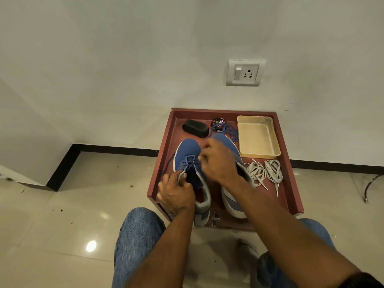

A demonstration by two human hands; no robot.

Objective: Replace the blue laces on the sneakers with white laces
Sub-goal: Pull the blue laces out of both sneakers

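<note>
Over the blue-jeaned knees, the left hand grips the left sneaker's collar in the red tray, while the nearer right hand pinches its blue lace, just left of those fingers.

Single head-worn wide-angle view, looking forward and steeply down from above the seated person's denim-clad knees. It sits close over both hands, left hand and right hand, which meet at frame centre. Beyond that grip lies the shallow red-brown wooden tray, then the white wall.
</note>
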